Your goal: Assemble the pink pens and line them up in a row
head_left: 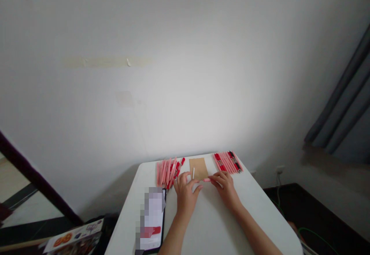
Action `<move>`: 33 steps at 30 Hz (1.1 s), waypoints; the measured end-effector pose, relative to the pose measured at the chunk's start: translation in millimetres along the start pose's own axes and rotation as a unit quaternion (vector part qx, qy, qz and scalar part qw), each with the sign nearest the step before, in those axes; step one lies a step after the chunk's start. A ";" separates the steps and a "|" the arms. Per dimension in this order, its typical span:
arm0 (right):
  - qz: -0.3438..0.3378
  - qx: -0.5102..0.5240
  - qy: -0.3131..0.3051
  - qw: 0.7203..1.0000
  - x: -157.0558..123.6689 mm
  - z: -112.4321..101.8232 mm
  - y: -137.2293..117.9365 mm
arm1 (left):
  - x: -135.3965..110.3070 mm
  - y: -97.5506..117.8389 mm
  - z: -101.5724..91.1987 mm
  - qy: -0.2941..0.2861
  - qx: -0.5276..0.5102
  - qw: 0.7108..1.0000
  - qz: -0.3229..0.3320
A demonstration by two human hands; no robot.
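Note:
My left hand [185, 190] and my right hand [224, 185] rest on the white table [214, 224], close together. My right hand pinches one end of a pink pen [206, 179] that lies between the two hands. The left hand's fingers are curled by the pen's other end and by a thin white stick [193, 173], which lies on a brown card [198, 168]. A row of pink and red pens [168, 171] lies to the left of the card. Another row of pink, red and dark pens [227, 162] lies to its right.
A phone [152, 220] with a lit screen lies at the table's left front. A plain white wall stands behind the table. A grey curtain [343, 108] hangs at the right. A printed box [75, 237] sits on the floor at the left.

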State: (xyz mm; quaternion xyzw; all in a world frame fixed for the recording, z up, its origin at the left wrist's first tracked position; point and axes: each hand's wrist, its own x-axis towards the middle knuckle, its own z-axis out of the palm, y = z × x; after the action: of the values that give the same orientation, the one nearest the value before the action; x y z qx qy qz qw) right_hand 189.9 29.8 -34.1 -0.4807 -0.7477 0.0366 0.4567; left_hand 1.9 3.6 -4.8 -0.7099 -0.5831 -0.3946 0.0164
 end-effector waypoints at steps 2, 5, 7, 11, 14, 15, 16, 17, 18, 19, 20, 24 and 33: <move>0.004 0.011 0.001 1.000 0.1 -0.2 1.0 | -0.1 -0.3 0.1 0.003 0.001 1.000 0.001; 0.011 0.029 0.006 1.000 -0.2 -0.1 2.4 | -0.1 -0.6 0.0 0.009 0.002 1.000 -0.002; 0.018 0.039 0.013 0.999 -0.8 0.7 3.8 | -0.2 -0.7 -0.1 0.013 0.005 1.000 -0.005; 0.048 0.054 0.039 0.997 -2.5 3.5 6.5 | -0.5 -1.2 0.8 0.012 0.010 1.000 -0.008; 0.067 0.062 0.057 0.994 -3.4 5.0 8.2 | -0.4 -2.1 2.0 0.007 0.009 1.000 -0.013; 0.069 0.065 0.059 0.994 -3.5 5.3 8.7 | -0.4 -2.3 2.3 0.006 0.008 1.000 -0.014; 0.071 0.067 0.059 0.993 -3.6 5.5 9.3 | -0.3 -2.5 2.5 0.005 0.007 1.000 -0.016; 0.071 0.069 0.060 0.993 -3.7 5.6 9.7 | -0.3 -2.5 2.6 0.005 0.006 1.000 -0.016; 0.072 0.070 0.061 0.993 -3.8 5.6 10.1 | -0.2 -2.5 2.6 0.006 0.006 1.000 -0.017; 0.071 0.070 0.062 0.993 -3.8 5.7 10.5 | -0.2 -2.3 2.5 0.006 0.006 1.000 -0.018; 0.071 0.070 0.063 0.993 -3.8 5.7 10.7 | -0.3 -2.2 2.3 0.007 0.006 1.000 -0.019; 0.067 0.070 0.059 0.994 -3.9 5.8 11.3 | -0.5 -2.1 2.1 0.008 0.007 1.000 -0.022; 0.046 0.046 0.079 0.995 -3.1 4.7 8.5 | -0.8 -4.8 4.3 0.013 0.017 1.000 -0.010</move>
State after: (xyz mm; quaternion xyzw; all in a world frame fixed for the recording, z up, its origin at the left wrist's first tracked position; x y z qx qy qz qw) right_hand 192.7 33.8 -43.0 -0.4946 -0.6840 0.0541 0.5335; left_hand 0.1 6.6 -10.4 -0.6987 -0.5964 -0.3939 0.0322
